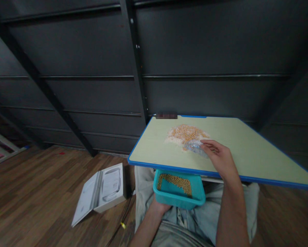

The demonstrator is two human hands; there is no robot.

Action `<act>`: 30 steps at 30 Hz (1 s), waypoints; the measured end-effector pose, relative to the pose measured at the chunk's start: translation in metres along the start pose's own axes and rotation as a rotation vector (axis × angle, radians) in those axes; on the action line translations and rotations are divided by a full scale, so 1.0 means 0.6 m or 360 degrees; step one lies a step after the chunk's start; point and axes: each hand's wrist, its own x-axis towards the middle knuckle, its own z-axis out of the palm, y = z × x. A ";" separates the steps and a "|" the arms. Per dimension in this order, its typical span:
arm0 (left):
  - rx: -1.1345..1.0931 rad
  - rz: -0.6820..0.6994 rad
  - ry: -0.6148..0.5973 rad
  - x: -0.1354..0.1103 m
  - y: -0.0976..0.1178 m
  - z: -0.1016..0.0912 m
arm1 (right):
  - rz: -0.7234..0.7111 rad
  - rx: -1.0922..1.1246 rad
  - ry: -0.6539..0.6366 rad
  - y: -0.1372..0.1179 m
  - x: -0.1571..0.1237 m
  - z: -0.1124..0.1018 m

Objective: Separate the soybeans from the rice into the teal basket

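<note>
A heap of yellow soybeans [187,132] mixed with white rice-like grains [173,139] lies on the pale green tabletop [246,147]. My right hand [219,156] pinches the edge of a clear plastic dish [195,146] at the near side of the heap; its exact shape is blurred. Below the table's front edge, my left hand [160,205] supports a teal plastic tub [179,200] from underneath at its left, with most of its fingers hidden. Soybeans [178,181] cover part of the tub's floor, mostly along the far and right sides.
Blue trim [169,169] borders the table. A small dark object [166,116] sits at its far left edge. On the wooden floor [53,192] are an open white box [110,185] and a black cable [123,219]. Dark wall panels [207,44] stand behind.
</note>
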 end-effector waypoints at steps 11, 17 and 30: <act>0.0109 0.0037 0.0261 -0.007 0.001 -0.034 | -0.0009 -0.0007 -0.0114 -0.008 -0.005 0.000; 0.0110 0.0043 0.0306 -0.001 -0.001 -0.043 | 0.0029 0.0029 -0.0163 -0.004 -0.006 0.000; 0.0067 0.0017 0.0274 0.003 -0.006 -0.044 | -0.0031 -0.0022 -0.0082 -0.012 -0.008 0.009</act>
